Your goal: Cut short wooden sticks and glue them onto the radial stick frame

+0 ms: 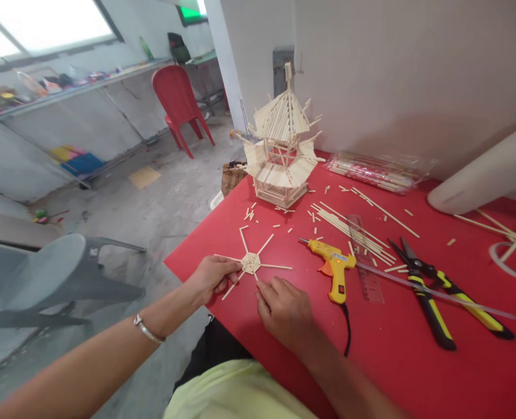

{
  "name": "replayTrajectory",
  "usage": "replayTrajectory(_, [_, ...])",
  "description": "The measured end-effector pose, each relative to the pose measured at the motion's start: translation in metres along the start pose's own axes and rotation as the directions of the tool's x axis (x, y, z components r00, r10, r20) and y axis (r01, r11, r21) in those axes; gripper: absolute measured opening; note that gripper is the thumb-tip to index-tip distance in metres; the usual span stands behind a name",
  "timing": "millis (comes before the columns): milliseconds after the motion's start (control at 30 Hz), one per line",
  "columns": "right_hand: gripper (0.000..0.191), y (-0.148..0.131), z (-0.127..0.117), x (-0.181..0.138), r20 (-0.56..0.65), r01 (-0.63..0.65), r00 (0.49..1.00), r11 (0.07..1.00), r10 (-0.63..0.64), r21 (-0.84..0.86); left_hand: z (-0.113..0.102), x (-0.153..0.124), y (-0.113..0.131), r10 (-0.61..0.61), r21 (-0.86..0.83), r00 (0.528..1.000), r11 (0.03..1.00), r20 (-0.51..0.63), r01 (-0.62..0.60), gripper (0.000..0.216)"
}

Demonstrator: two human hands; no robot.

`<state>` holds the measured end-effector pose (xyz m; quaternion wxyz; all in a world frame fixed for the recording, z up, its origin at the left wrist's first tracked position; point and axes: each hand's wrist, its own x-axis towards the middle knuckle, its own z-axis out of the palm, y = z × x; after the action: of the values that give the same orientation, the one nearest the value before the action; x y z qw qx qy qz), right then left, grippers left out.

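A spoked wheel of thin wooden sticks (251, 263), with a hexagonal centre and several arms spreading out, is at the near left corner of the red table. My left hand (217, 276) pinches its left side between thumb and fingers. On the near side, my right hand (284, 307) has its fingers closed at the end of one short spoke, covering part of it. Right of the wheel lies a yellow hot glue gun (337, 266) with a clear glue stick (436, 293) behind it. Beyond stands a pagoda model made of sticks (284, 154).
Long loose sticks (349, 230) and short cut pieces lie across the red table (406, 372). A clear ruler (366, 262) and black-and-yellow cutters (432, 291) rest at the right. Near the wall are a packet of sticks (371, 170) and a white cylinder (480, 169).
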<state>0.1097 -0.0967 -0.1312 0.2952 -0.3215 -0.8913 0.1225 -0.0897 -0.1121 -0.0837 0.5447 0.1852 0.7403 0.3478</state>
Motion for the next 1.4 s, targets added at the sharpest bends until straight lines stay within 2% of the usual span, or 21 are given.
replayTrajectory(600, [0.018, 0.0, 0.0, -0.001, 0.025, -0.006, 1.0, 1.0, 0.006, 0.01, 0.005, -0.004, 0.003, 0.019, -0.021, 0.999, 1.0, -0.028, -0.02, 0.023])
replayTrajectory(1067, [0.019, 0.001, 0.0, -0.002, 0.061, -0.012, 0.998, 1.0, 0.012, 0.003, 0.0, -0.003, -0.004, 0.025, -0.081, 1.0, 0.996, -0.01, -0.025, 0.028])
replayTrajectory(1233, [0.02, 0.0, -0.002, -0.002, 0.086, -0.017, 0.996, 1.0, 0.016, 0.014, -0.005, -0.008, -0.013, 0.129, -0.145, 0.991, 0.981, -0.028, -0.131, 0.03])
replayTrajectory(1400, [0.02, -0.001, -0.004, -0.001, 0.122, -0.032, 0.992, 0.999, 0.029, 0.022, -0.007, -0.017, -0.022, 0.259, -0.208, 0.963, 0.941, -0.071, -0.269, 0.032])
